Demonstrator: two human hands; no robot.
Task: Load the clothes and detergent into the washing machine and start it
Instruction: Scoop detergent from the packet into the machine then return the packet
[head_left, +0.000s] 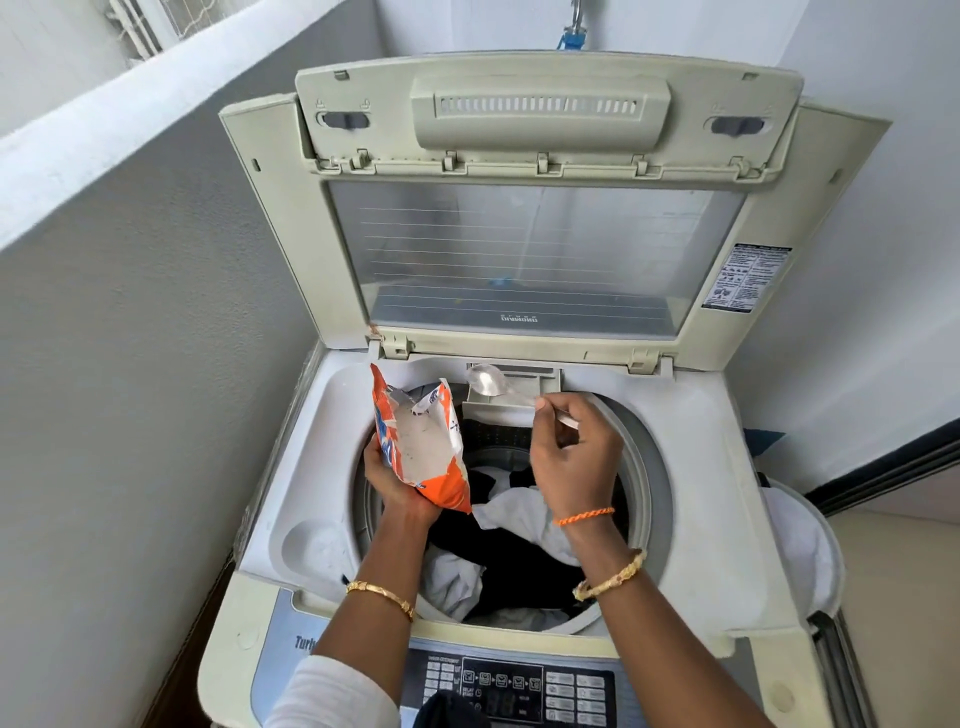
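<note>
Left grip (387, 475) clasps detergent packet (423, 447); right grip (574, 457) pinches spoon (491, 382) over drawer (514, 397).

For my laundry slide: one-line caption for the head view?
Left hand holds detergent bag; right hand holds spoon over the drawer, clothes loaded.

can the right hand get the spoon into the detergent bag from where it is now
Probably yes: the orange detergent bag, held by the left hand, gapes open beside the right hand, which pinches the clear plastic spoon. Nothing lies between them.
</note>
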